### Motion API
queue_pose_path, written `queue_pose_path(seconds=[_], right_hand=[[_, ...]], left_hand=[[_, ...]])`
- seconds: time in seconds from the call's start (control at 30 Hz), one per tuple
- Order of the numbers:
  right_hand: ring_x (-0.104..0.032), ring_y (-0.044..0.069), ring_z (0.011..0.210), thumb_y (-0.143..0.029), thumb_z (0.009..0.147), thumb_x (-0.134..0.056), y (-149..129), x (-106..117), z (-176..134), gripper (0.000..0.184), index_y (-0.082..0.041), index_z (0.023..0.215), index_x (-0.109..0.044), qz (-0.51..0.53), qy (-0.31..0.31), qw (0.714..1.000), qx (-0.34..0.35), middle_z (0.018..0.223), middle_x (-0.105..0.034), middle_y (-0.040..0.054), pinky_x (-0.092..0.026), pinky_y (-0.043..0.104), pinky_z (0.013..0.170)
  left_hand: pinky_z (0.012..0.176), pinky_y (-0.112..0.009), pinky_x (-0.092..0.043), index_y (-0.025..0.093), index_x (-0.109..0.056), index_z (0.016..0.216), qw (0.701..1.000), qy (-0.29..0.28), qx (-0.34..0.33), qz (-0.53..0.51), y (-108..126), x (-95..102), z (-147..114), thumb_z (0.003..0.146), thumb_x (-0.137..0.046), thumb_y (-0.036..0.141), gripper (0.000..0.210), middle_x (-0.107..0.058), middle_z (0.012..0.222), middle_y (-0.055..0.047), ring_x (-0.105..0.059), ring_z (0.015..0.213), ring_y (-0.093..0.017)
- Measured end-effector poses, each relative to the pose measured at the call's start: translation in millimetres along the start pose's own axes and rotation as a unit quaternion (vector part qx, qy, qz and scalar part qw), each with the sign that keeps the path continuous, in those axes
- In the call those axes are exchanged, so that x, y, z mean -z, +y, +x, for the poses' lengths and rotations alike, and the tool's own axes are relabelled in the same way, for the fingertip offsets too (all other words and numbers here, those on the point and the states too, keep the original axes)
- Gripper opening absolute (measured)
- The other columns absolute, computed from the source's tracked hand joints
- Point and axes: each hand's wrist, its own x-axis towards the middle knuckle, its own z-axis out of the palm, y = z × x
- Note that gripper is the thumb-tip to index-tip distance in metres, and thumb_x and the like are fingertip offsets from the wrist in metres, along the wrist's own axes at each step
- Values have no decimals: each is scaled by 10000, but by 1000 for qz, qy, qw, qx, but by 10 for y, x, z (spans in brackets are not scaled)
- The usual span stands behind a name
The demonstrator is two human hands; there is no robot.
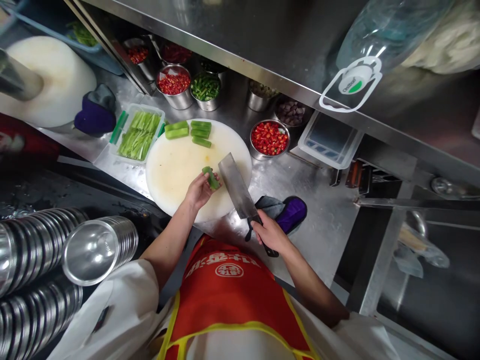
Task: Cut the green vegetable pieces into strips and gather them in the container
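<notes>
In my left hand is a short piece of green vegetable, pinched above the round white cutting board. My right hand is wrapped round the black handle of a cleaver. Its broad blade slants over the board's right side, close to my left fingertips. Several thick green pieces lie at the board's far edge. Left of the board, a clear plastic container holds pale green cut strips.
Metal bowls of chopped red chilies and green peppers stand behind the board. Purple-grey cloths lie to its right. Stacked metal bowls are at left. A steel shelf overhangs the counter, with a large bottle on it.
</notes>
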Motion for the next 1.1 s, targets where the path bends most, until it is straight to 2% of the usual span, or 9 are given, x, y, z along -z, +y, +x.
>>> queue_pose_path(seconds=[0.17, 0.3, 0.43, 0.57, 0.7, 0.8, 0.9, 1.0, 1.1], right_hand=[[-590, 165, 468, -259, 990, -442, 8, -15, 12, 359, -172, 1326, -530, -8, -1, 1000, 0, 530, -544, -86, -463, 252, 541], [-593, 155, 470, -257, 994, -454, 31, -34, 24, 341, -191, 1319, -532, -6, 2, 1000, 8, 544, -543, -92, -465, 241, 531], [-586, 146, 454, -252, 995, -468, 58, -44, 23, 290, -207, 1270, -547, -8, 1, 1000, 23, 541, -537, -96, -457, 229, 505], [-590, 152, 452, -247, 995, -455, 51, -41, 14, 238, -204, 1205, -558, -16, 4, 1000, 25, 533, -535, -90, -468, 237, 509], [-593, 161, 454, -253, 992, -454, 45, -47, 16, 245, -210, 1211, -556, -10, 4, 1000, 21, 531, -531, -90, -467, 245, 506], [-591, 162, 459, -252, 990, -457, 59, -59, 25, 254, -213, 1222, -552, -3, 4, 1000, 29, 537, -533, -91, -472, 250, 519], [-590, 161, 465, -249, 989, -458, 68, -73, 30, 237, -216, 1204, -552, -3, 7, 1000, 31, 543, -534, -89, -475, 253, 534], [-589, 162, 466, -255, 991, -456, 62, -83, 25, 225, -216, 1192, -549, 0, 8, 1000, 26, 550, -530, -86, -467, 251, 521], [-580, 157, 463, -253, 997, -448, 41, -94, 8, 237, -214, 1209, -547, -3, 7, 1000, 16, 570, -540, -81, -447, 246, 517]], left_hand=[[828, -357, -611, 167, -634, 870, 998, 50, -13, 46, -27, 10, 63, 767, -813, 217, 213, -746, 886, -59, -733, 833, -178], [679, -315, -602, 176, -588, 849, 993, 93, -36, 69, -64, -30, 74, 731, -839, 212, 280, -669, 744, 10, -672, 648, -135], [615, -256, -565, 222, -570, 1040, 986, 119, -81, 81, -98, -103, 49, 733, -821, 198, 397, -608, 740, 67, -628, 616, -98], [649, -259, -575, 272, -563, 1229, 985, 103, -87, 106, -97, -128, 23, 739, -789, 185, 547, -580, 753, 71, -637, 663, -104], [669, -261, -584, 223, -586, 1001, 984, 122, -86, 99, -39, -67, 46, 714, -774, 184, 346, -577, 736, 57, -623, 656, -102], [690, -262, -585, 221, -498, 881, 974, 186, -109, 72, -4, -13, 82, 733, -768, 204, 309, -567, 727, 63, -592, 617, -83], [728, -257, -581, 231, -425, 855, 947, 269, -158, 71, -44, 8, 70, 783, -730, 225, 314, -561, 772, 61, -613, 654, -82], [674, -255, -542, 242, -494, 918, 917, 300, -167, 203, -159, 12, -48, 842, -686, 290, 212, -568, 780, 43, -623, 662, -115], [643, -276, -473, 231, -604, 870, 855, 231, -134, 444, -270, 16, -238, 841, -719, 354, 171, -617, 739, 6, -618, 670, -164]])
